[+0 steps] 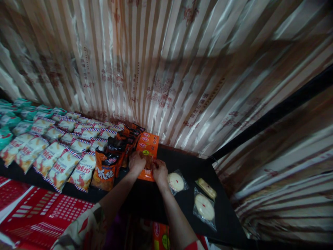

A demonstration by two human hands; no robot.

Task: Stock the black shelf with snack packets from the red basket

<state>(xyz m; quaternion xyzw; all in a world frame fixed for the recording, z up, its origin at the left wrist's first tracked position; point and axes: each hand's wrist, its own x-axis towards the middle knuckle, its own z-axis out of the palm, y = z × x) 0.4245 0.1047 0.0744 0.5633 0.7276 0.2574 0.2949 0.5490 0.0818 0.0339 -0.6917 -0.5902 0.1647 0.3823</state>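
Flat orange snack packets overlap in a short column on the black table. My left hand has its fingers closed at the left edge of the front packet, which shows a brown patch in its middle. Across from it, my right hand pinches the same packet's right edge. Just left of my left hand stand upright orange-and-black snack bags. Right of my right hand lies a round white cake in clear wrap.
Rows of white snack bags and green bags fill the left side. A second wrapped round cake and a yellowish packet lie right. Red baskets stand in front. A black pole slants before the striped curtain.
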